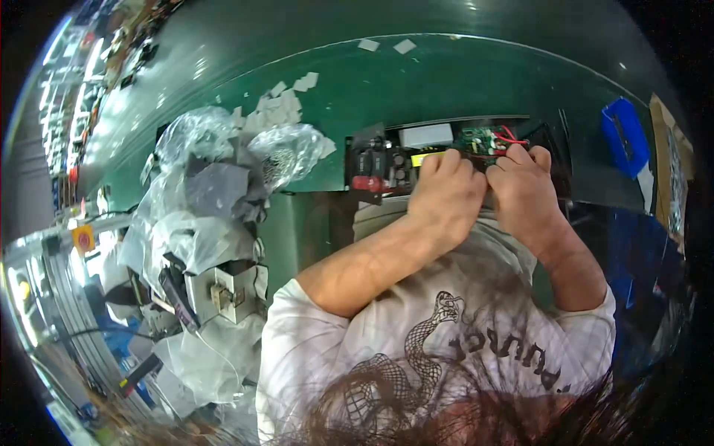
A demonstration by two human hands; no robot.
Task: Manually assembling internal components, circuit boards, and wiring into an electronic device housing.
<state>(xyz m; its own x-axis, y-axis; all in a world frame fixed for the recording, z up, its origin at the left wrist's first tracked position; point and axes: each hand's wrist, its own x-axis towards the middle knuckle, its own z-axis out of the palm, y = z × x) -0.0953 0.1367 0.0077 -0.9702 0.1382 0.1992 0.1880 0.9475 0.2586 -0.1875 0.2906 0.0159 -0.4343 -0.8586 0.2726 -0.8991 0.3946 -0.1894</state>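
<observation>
A black open electronics case (547, 149) lies at the near edge of the green table. Inside it sit a green circuit board (476, 139) with red wires (512, 134), a white box-shaped part (426, 135) and a transformer with yellow tape (420, 160). Dark capacitors (370, 161) and a red part (367, 183) fill its left end. My left hand (446, 192) is closed at the case's front edge, beside the yellow tape. Closed as well, my right hand (523, 182) is just right of it, below the red wires. Whatever the fingers grip is hidden behind my knuckles.
Left of the case are clear plastic bags (286, 154), grey sheets (223, 186) and scattered white pieces (275, 110). Nearer on the left stands a white metal box (223, 293) beside a black handheld tool (178, 299). A blue bin (625, 137) and a cardboard box (669, 171) stand right.
</observation>
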